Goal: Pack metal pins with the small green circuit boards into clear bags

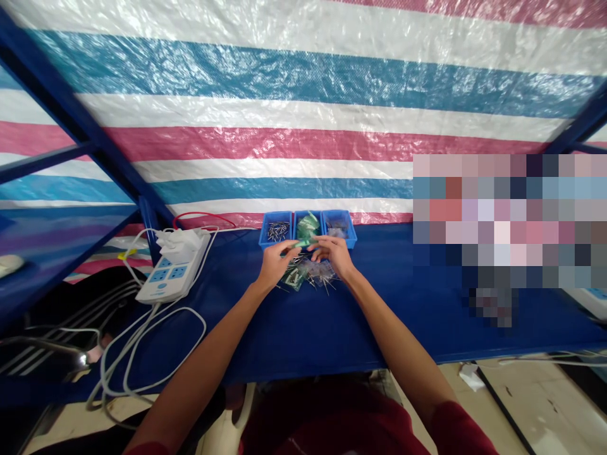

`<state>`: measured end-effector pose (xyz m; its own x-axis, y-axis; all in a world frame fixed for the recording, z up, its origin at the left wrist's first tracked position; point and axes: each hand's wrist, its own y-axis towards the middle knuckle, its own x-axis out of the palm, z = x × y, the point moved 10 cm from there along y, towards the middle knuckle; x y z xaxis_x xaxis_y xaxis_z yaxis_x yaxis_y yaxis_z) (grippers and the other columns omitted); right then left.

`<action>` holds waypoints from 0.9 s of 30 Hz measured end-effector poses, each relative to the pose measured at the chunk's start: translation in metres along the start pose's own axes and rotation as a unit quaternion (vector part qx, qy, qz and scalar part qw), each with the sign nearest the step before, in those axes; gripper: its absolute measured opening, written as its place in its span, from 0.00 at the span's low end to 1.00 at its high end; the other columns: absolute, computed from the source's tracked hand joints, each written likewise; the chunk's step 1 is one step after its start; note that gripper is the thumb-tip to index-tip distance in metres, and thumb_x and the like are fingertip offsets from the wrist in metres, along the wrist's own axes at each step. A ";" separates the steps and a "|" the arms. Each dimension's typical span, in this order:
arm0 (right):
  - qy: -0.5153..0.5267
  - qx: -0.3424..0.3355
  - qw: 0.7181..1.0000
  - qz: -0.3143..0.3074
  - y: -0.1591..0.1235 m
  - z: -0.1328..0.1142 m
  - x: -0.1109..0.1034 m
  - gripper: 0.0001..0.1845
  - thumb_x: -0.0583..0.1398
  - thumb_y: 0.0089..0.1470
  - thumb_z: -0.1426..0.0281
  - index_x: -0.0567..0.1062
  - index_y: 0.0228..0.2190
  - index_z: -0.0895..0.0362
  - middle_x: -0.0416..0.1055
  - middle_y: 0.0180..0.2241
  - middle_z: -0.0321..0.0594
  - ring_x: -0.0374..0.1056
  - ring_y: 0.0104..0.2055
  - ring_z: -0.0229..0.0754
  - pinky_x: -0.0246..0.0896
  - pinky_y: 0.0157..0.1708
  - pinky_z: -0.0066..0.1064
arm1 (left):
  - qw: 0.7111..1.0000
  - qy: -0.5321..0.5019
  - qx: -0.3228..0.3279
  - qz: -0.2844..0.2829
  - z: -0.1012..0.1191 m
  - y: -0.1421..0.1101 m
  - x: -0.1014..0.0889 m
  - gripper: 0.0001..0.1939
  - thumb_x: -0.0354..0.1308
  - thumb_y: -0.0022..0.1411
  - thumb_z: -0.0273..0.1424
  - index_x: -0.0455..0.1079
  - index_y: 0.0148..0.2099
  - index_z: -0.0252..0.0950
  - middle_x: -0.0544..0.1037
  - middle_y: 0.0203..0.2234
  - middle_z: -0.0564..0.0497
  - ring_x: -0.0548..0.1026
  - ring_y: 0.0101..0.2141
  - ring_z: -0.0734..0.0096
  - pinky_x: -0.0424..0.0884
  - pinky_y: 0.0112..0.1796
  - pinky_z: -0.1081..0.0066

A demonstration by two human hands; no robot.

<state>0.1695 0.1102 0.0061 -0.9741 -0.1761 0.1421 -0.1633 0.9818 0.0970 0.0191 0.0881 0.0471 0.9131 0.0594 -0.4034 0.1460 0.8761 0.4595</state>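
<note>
Both my hands meet over the front edge of the blue bins. My left hand [277,260] pinches one end of a small green strip-like packet [303,243] between thumb and fingers. At its other end, my right hand [333,251] has its fingertips closed on it. Below the hands lies a pile with a green plastic bag [294,278] and a clear plastic bag [320,270], with thin metal pins sticking out. Behind them, the left bin [261,237] holds dark and silver metal pins, the middle bin [296,221] green packets, the right bin [352,235] clear packets.
On the left, a white power strip [190,278] with blue sockets and a plugged-in adapter sits among looping white cables [137,354]. The blue tabletop [303,341] ends near my body. A striped plastic sheet [284,114] hangs behind. The right side is pixelated.
</note>
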 end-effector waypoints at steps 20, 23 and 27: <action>-0.263 -0.184 0.947 0.026 -0.013 -0.030 0.007 0.06 0.59 0.54 0.68 0.75 0.32 0.57 0.69 0.26 0.35 0.64 0.25 0.38 0.60 0.29 0.30 | 0.993 -0.098 -0.051 -0.044 -0.010 0.009 0.002 0.21 0.59 0.56 0.49 0.76 0.32 0.35 0.73 0.38 0.46 0.72 0.36 0.66 0.69 0.33 0.70; -0.278 -0.216 0.935 0.033 -0.016 -0.037 0.010 0.09 0.58 0.55 0.65 0.76 0.31 0.57 0.70 0.26 0.37 0.63 0.26 0.39 0.59 0.30 0.30 | 0.997 -0.061 -0.029 -0.043 -0.004 0.009 -0.002 0.19 0.60 0.56 0.46 0.74 0.26 0.35 0.75 0.36 0.46 0.73 0.37 0.65 0.69 0.37 0.70; -0.251 -0.216 0.943 0.045 -0.018 -0.040 0.008 0.13 0.57 0.57 0.62 0.76 0.38 0.56 0.73 0.31 0.40 0.66 0.29 0.40 0.62 0.33 0.31 | 0.994 -0.082 -0.061 -0.041 -0.012 0.006 0.002 0.16 0.62 0.55 0.43 0.74 0.28 0.34 0.73 0.20 0.52 0.72 0.24 0.70 0.69 0.29 0.71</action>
<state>0.1707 0.0885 0.0453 -0.9503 0.0693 -0.3036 -0.1025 0.8510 0.5150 0.0178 0.0993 0.0398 0.9511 -0.0846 -0.2970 0.1843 0.9272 0.3261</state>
